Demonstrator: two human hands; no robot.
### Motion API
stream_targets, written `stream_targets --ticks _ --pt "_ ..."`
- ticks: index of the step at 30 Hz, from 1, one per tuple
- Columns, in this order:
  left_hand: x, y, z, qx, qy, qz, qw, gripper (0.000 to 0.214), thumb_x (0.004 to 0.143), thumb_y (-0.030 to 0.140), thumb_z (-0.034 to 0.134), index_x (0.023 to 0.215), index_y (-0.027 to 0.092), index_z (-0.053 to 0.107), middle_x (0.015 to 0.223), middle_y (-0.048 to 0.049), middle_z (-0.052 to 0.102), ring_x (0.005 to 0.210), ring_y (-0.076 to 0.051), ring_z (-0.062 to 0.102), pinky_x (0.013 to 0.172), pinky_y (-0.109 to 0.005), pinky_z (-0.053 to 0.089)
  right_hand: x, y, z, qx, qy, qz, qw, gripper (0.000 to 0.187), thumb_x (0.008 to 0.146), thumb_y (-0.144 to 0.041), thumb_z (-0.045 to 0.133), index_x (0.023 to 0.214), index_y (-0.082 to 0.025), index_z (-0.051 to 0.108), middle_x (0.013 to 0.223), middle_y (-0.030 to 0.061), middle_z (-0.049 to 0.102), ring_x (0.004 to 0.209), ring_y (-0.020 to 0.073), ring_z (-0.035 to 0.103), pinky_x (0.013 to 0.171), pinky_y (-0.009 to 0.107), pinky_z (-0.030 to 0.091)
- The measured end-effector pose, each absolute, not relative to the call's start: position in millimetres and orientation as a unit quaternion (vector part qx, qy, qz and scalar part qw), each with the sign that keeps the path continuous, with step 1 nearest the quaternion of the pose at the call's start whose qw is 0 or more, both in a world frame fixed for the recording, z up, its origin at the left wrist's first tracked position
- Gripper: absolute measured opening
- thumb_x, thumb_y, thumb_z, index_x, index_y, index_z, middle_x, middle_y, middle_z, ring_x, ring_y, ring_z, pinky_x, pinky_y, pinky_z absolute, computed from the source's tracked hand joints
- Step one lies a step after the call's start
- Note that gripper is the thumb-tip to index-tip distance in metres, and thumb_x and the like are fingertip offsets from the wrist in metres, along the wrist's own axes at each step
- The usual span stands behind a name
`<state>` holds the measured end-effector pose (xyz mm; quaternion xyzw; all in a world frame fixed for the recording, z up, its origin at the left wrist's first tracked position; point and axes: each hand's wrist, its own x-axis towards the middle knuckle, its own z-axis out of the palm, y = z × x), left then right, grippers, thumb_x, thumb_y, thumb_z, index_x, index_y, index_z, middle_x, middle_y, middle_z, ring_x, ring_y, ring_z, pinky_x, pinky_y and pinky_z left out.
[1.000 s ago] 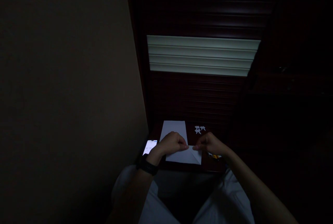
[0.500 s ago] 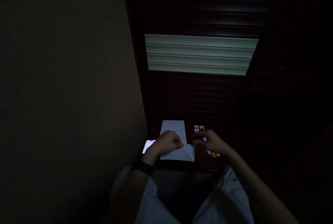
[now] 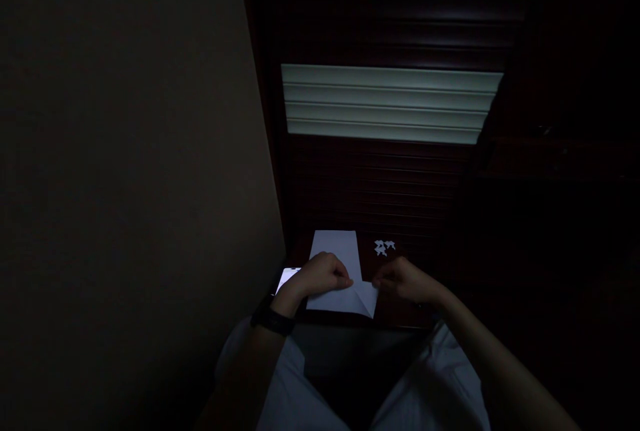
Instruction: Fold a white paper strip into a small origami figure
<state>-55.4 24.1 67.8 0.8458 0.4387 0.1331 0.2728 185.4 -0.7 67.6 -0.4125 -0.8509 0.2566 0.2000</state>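
White paper [image 3: 336, 244] lies on a small dark table, with a smaller section [image 3: 369, 294] reaching out to the lower right and a slanting crease across it. I cannot tell whether this is one folded sheet or two overlapping ones. My left hand [image 3: 324, 273] rests on the paper, thumb and fingers pinched together at its middle, near the crease. My right hand [image 3: 407, 280] has its thumb and forefinger closed at the upper right corner of the smaller section. Dim light hides the exact fingertip contact.
A lit phone [image 3: 287, 277] lies left of the paper, partly behind my left wrist. Several small white folded paper pieces [image 3: 383, 247] sit at the back right of the table [image 3: 405, 314]. A wall [image 3: 200, 184] rises on the left, and slatted dark panelling [image 3: 370, 184] stands behind.
My right hand has come down and its fingers have closed at the paper's right corner. It now covers the yellow item seen before. My left hand has hardly moved.
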Motion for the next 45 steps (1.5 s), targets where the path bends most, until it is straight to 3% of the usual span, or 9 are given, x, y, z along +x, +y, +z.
stream_targets --ticks 5,8,10,16,24,38,45 --pt "-57 26 66 0.842 0.443 0.147 0.272 0.032 0.071 0.04 0.055 0.08 0.014 0.071 0.067 -0.0018 0.066 0.062 -0.014 0.054 0.052 -0.02 0.034 209 5 65 -0.446 -0.834 0.26 0.196 0.022 0.078 -0.027 0.05 0.076 -0.013 0.068 0.069 0.0037 0.066 0.061 0.015 0.056 0.057 0.023 0.041" --pt "-54 26 63 0.838 0.435 0.175 0.28 0.033 0.074 0.041 0.053 0.081 0.013 0.07 0.069 -0.0024 0.067 0.063 -0.014 0.055 0.054 -0.02 0.035 205 6 61 -0.434 -0.8 0.293 0.293 0.023 0.078 -0.031 0.053 0.09 -0.015 0.064 0.088 0.006 0.066 0.078 0.0177 0.059 0.067 0.026 0.044" --pt "-50 26 61 0.833 0.423 0.201 0.294 0.034 0.076 0.041 0.051 0.083 0.013 0.07 0.072 -0.0032 0.067 0.065 -0.014 0.056 0.056 -0.02 0.036 194 5 55 -0.413 -0.768 0.33 0.362 0.036 0.073 -0.033 0.06 0.105 -0.017 0.057 0.102 0.0067 0.062 0.086 0.0181 0.058 0.071 0.026 0.044" --pt "-42 19 59 0.821 0.387 0.243 0.342 0.035 0.078 0.039 0.048 0.086 0.012 0.069 0.073 -0.0038 0.067 0.065 -0.014 0.055 0.055 -0.02 0.037 168 10 35 -0.487 -0.723 0.311 0.379 0.029 0.075 -0.042 0.056 0.075 -0.014 0.066 0.067 0.0026 0.063 0.061 0.0148 0.056 0.052 0.022 0.04" --pt "-40 12 61 0.797 0.386 0.259 0.386 0.029 0.074 0.035 0.054 0.076 0.011 0.071 0.067 -0.0034 0.067 0.061 -0.014 0.055 0.053 -0.02 0.038 169 13 47 -0.47 -0.71 0.333 0.406 0.027 0.07 -0.042 0.062 0.072 -0.015 0.067 0.064 0.002 0.062 0.057 0.0132 0.053 0.048 0.021 0.036" --pt "-55 18 49 0.755 0.384 0.311 0.43 0.027 0.07 0.034 0.061 0.081 0.013 0.071 0.08 -0.0075 0.071 0.074 -0.02 0.063 0.066 -0.026 0.046 188 19 68 -0.48 -0.651 0.339 0.481 0.032 0.065 -0.043 0.065 0.072 -0.012 0.067 0.062 0.0034 0.062 0.052 0.0128 0.051 0.046 0.022 0.035" --pt "-76 28 25 0.734 0.381 0.279 0.488 0.026 0.069 0.034 0.06 0.08 0.012 0.07 0.077 -0.009 0.071 0.068 -0.019 0.065 0.064 -0.028 0.049 208 26 67 -0.5 -0.641 0.301 0.498 0.034 0.066 -0.045 0.064 0.073 -0.012 0.067 0.061 0.003 0.061 0.051 0.0126 0.051 0.045 0.022 0.034"
